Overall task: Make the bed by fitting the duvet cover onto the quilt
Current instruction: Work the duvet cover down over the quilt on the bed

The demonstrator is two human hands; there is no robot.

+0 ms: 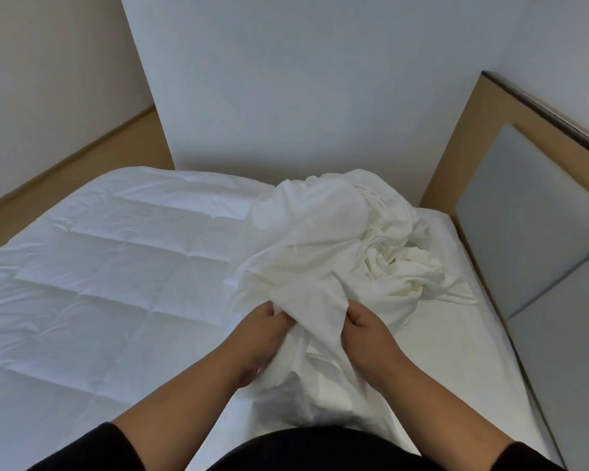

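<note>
So the duvet cover (323, 253) is just a crumpled white heap near the head end of the bed (456, 338), piled partly on the quilt (109, 266) and partly on the bare sheet beside the headboard (524, 232). The quilt itself lies spread flat over the left side of the bed, stitched squares showing. Both hands are in the near end of the heap: the left hand (262, 338) has its fingers curled into a fold of cover, and the right hand (364, 329) grips the fabric just beside it, thumb on top. Both forearms reach out from black sleeves (92, 450). Can't spot any label or writing anywhere.
</note>
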